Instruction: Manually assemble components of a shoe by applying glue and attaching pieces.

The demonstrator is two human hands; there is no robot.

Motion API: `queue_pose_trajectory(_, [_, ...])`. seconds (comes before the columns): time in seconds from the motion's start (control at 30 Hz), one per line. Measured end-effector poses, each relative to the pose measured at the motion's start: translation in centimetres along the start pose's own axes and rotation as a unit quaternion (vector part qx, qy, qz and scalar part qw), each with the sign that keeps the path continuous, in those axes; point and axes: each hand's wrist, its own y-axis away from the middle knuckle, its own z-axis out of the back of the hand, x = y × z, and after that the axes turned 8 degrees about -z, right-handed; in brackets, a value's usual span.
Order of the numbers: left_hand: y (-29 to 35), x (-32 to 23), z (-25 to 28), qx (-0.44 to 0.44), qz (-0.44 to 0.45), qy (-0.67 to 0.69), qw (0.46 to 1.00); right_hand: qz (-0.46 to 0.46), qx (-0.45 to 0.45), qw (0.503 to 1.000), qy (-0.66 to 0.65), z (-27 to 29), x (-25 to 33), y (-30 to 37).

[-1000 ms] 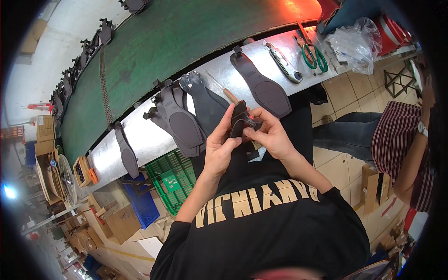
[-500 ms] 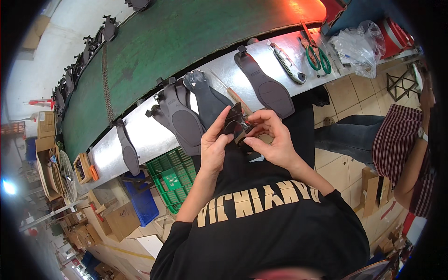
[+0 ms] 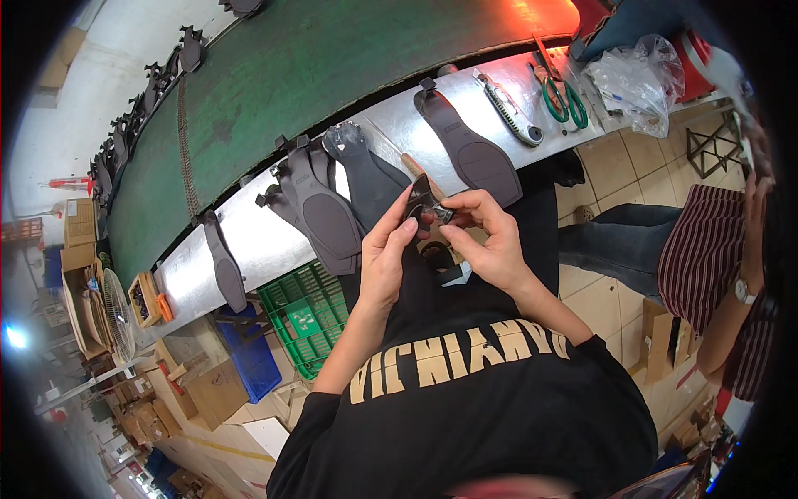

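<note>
Close in front of my body, my left hand (image 3: 384,259) grips a small glossy dark strap-like piece (image 3: 421,196) between thumb and fingers. The thumb and fingertips of my right hand (image 3: 492,243) pinch the same piece at its right end. Its exact shape is partly covered by my fingers. Just beyond my hands, a wooden-handled tool with a thin metal shaft (image 3: 412,165) lies on the metal ledge (image 3: 268,229). To its right rests a dark brown sandal sole (image 3: 480,160). Left of it are overlapping soles (image 3: 330,223) and a blacker sole (image 3: 353,158).
A green conveyor belt (image 3: 291,75) runs behind the ledge. A utility knife (image 3: 511,110), green-handled scissors (image 3: 573,108) and a clear plastic bag (image 3: 640,87) sit at right. Another sole (image 3: 224,264) lies at left. A green crate (image 3: 270,301) stands below. A person in stripes (image 3: 702,241) is at right.
The dark piece has turned in my hands, and my right fingers have shifted slightly upward along its right end. The person at right has moved an arm slightly.
</note>
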Motion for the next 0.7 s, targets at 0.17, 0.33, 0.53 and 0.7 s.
queue_pose_trajectory(0.17, [0.1,0.4,0.2,-0.015,0.053,0.03,0.998,-0.003,-0.006,1.0,0.005,0.3,0.1,-0.2])
queue_pose_trajectory(0.33, [0.4,1.2,1.0,0.037,0.106,0.134,0.985,0.02,-0.005,0.998,0.055,1.6,1.0,-0.5])
queue_pose_trajectory(0.53, [0.9,2.1,1.0,0.099,0.134,0.211,0.963,0.005,-0.066,0.997,0.038,3.8,0.8,-0.2])
queue_pose_trajectory(0.7, [0.8,2.7,1.5,0.098,0.116,0.214,0.965,0.038,-0.135,0.987,0.074,6.2,0.5,-0.7])
